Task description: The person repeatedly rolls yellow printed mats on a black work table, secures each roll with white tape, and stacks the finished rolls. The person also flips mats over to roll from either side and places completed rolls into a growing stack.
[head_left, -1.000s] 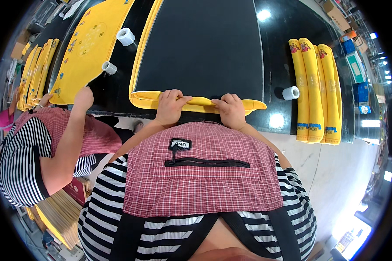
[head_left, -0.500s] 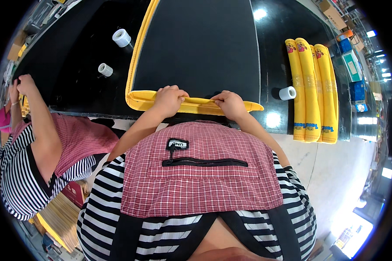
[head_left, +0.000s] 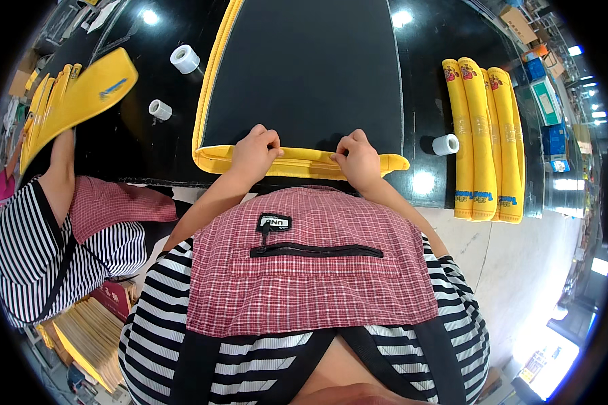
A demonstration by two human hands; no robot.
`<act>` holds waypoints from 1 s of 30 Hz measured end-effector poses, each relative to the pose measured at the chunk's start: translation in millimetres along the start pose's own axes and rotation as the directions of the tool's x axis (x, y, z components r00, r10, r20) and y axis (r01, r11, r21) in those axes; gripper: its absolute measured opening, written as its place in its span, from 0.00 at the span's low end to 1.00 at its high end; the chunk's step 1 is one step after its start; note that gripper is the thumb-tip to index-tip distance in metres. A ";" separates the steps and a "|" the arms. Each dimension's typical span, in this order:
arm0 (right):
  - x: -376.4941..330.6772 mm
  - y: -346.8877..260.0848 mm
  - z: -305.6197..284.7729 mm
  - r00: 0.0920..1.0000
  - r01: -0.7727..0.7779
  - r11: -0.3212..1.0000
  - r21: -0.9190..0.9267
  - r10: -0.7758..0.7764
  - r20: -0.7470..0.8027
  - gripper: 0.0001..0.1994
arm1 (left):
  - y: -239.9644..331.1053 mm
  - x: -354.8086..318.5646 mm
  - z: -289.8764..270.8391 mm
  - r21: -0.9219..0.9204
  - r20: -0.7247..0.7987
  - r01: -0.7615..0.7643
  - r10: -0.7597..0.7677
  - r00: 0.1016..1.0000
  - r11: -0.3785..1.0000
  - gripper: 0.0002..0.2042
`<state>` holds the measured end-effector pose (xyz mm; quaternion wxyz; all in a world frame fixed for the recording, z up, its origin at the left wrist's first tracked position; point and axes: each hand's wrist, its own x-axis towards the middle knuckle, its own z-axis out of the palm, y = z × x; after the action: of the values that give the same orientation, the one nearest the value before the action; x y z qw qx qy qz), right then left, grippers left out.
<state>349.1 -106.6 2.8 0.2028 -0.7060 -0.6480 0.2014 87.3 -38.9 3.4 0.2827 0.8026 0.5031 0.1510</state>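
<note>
Yellow-backed, black-faced mat (head_left: pixel 304 67) looks soft and light; left hand (head_left: pixel 253 152) and right hand (head_left: pixel 356 156) pinch its rolled near edge (head_left: pixel 304 164), the natural grip.

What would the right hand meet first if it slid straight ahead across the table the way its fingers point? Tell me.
The right hand grips the rolled yellow edge of the mat. Straight ahead lies only the mat's flat black surface; the way looks free to the picture's top, though depth there is unclear.

I wear a black-and-white striped top; over it a red checked apron (head_left: pixel 311 270) with a black zip pocket and small black label; forearms bare.
</note>
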 end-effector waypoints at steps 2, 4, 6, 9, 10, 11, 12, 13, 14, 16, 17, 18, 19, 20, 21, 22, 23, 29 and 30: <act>-5.5 12.6 11.7 0.992 0.124 0.991 -0.047 -0.125 -0.011 0.06 | -6.7 -5.4 10.5 0.009 -0.092 -0.104 0.104 0.990 0.995 0.06; -12.6 23.6 15.0 0.966 0.258 0.954 -0.153 -0.260 0.012 0.06 | -17.4 -10.2 19.2 0.167 -0.111 -0.212 0.232 0.966 0.963 0.03; -21.5 32.5 8.9 0.945 0.320 0.913 -0.255 -0.328 0.012 0.12 | -27.6 -15.8 21.5 0.289 -0.153 -0.254 0.307 0.940 0.923 0.04; -39.6 35.8 -9.1 0.943 0.301 0.874 -0.381 -0.333 -0.020 0.20 | -36.7 -29.5 16.1 0.397 -0.230 -0.206 0.314 0.921 0.894 0.11; -45.0 37.7 -12.4 0.943 0.292 0.861 -0.417 -0.332 -0.023 0.22 | -39.3 -32.6 14.5 0.416 -0.238 -0.183 0.300 0.924 0.891 0.13; -47.6 38.7 -14.1 0.944 0.283 0.846 -0.453 -0.330 -0.026 0.25 | -41.0 -34.2 13.7 0.435 -0.246 -0.159 0.287 0.926 0.886 0.14; -46.4 41.3 -12.2 0.948 0.265 0.869 -0.418 -0.313 -0.049 0.25 | -41.9 -34.2 15.1 0.418 -0.258 -0.151 0.276 0.926 0.896 0.14; -46.4 43.0 -10.2 0.956 0.243 0.880 -0.408 -0.288 -0.052 0.25 | -42.7 -33.1 16.3 0.401 -0.268 -0.144 0.266 0.926 0.905 0.14; -46.6 44.2 -8.2 0.963 0.220 0.890 -0.398 -0.262 -0.055 0.25 | -43.5 -32.1 17.7 0.383 -0.279 -0.136 0.255 0.926 0.913 0.13; -45.7 43.6 -5.5 0.972 0.184 0.908 -0.377 -0.224 -0.065 0.24 | -46.2 -29.3 18.5 0.354 -0.262 -0.139 0.241 0.935 0.925 0.13; -45.4 42.7 -4.7 0.975 0.171 0.915 -0.365 -0.210 -0.070 0.23 | -47.5 -27.8 18.8 0.339 -0.253 -0.140 0.233 0.939 0.930 0.13; -45.8 43.4 -4.5 0.978 0.156 0.922 -0.355 -0.195 -0.075 0.22 | -46.0 -25.2 17.9 0.317 -0.239 -0.128 0.210 0.948 0.940 0.11; -44.1 45.7 -3.9 0.979 0.149 0.932 -0.331 -0.186 -0.081 0.22 | -44.9 -22.4 16.4 0.295 -0.225 -0.116 0.187 0.956 0.948 0.10; -40.1 49.1 -2.8 0.980 0.143 0.941 -0.306 -0.177 -0.087 0.21 | -43.6 -19.5 14.8 0.273 -0.210 -0.103 0.163 0.964 0.957 0.08; -36.0 51.1 -2.1 0.981 0.138 0.950 -0.279 -0.170 -0.091 0.21 | -43.7 -16.8 12.7 0.205 -0.205 -0.078 0.120 0.971 0.976 0.05; -32.7 53.6 -3.0 0.985 0.107 0.969 -0.224 -0.134 -0.106 0.19 | -44.3 -13.8 10.6 0.135 -0.197 -0.051 0.077 0.977 0.990 0.03; -29.4 57.0 -4.7 0.988 0.077 0.983 -0.167 -0.097 -0.119 0.16 | -44.5 -12.1 8.8 0.065 -0.186 -0.022 0.034 0.982 0.998 0.03; -14.2 51.9 -25.2 0.969 -0.241 0.970 -0.012 0.240 -0.051 0.07 | -40.0 -12.9 -6.8 0.306 -0.320 0.036 0.067 0.945 0.951 0.15; -14.9 53.0 -26.3 0.972 -0.233 0.971 -0.044 0.231 -0.041 0.07 | -42.1 -13.6 -6.7 0.302 -0.305 0.054 0.043 0.951 0.952 0.16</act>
<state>406.5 -126.3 -4.0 0.1723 -0.7850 -0.5619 0.1956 47.3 -34.9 -16.2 0.0730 0.8019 0.5605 0.1938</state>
